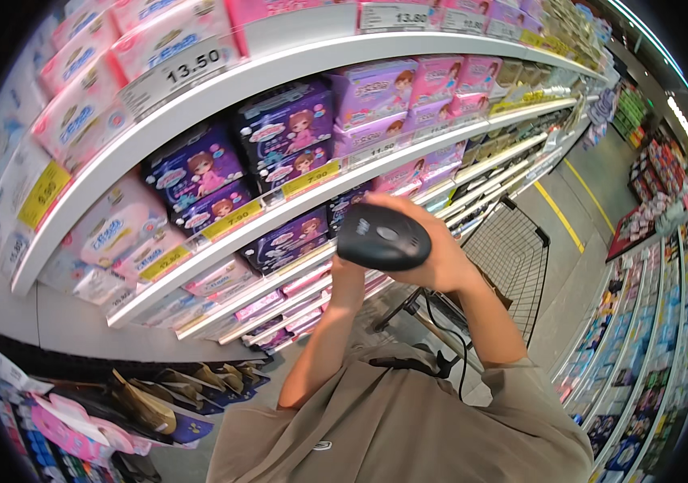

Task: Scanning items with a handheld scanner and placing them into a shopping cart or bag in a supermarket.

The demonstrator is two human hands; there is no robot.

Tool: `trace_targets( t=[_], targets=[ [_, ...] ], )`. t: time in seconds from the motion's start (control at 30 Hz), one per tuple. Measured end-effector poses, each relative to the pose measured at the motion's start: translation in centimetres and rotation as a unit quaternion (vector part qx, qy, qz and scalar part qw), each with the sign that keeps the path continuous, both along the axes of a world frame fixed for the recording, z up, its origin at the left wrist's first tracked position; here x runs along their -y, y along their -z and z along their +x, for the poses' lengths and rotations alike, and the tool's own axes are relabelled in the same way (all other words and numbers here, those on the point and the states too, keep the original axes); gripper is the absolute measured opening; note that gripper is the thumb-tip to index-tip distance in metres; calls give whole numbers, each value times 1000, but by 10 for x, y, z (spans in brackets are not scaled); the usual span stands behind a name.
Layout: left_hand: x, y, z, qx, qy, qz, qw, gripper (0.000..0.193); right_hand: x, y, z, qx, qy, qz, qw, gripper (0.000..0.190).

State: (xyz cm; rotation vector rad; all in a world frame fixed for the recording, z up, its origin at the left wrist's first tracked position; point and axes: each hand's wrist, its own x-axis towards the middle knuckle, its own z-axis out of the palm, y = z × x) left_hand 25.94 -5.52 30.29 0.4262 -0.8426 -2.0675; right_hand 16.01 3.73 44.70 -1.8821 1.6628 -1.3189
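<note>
A black handheld barcode scanner (385, 237) is held up in front of my chest, its rounded top towards the camera. My right hand (440, 247) is wrapped around it from the right side. My left hand (348, 275) is just below the scanner and mostly hidden by it; whether its fingers grip anything cannot be seen. A black cable (463, 362) runs down beside my shirt. Beyond the hands, dark purple packs with a cartoon girl (199, 166) stand on a white shelf, near lilac packs (374, 90) and yellow price tags (310, 179).
Tiered white shelves (295, 205) of packaged goods curve along the left and front. A wire shopping cart (510, 259) stands right of my arms. More stocked shelves (639, 338) line the right side. Hanging goods (84, 422) are at lower left, and yellow floor lines (561, 217) mark the aisle.
</note>
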Motion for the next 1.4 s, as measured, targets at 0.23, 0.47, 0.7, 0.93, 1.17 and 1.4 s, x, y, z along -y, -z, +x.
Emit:
trace_targets(
  t=[0.23, 0.47, 0.7, 0.93, 1.17, 1.4],
  targets=[
    [-5, -12, 13, 273, -33, -304, 912, 19, -126, 80, -12, 268, 189, 117, 937, 57],
    [70, -178, 34, 298, -441, -731, 426, 30, -194, 119, 16, 338, 324, 139, 873, 40],
    [86, -225, 41, 531, -310, -720, 323, 56, -192, 114, 13, 337, 341, 123, 869, 37],
    [110, -248, 61, 593, -179, -688, 378, 69, -176, 115, 9, 259, 317, 116, 905, 41],
    [119, -246, 67, 541, -161, -729, 388, 62, -167, 119, 7, 257, 295, 135, 911, 45],
    [113, -255, 66, 582, -145, -700, 388, 61, -170, 121, 10, 269, 300, 109, 909, 40]
  ],
)
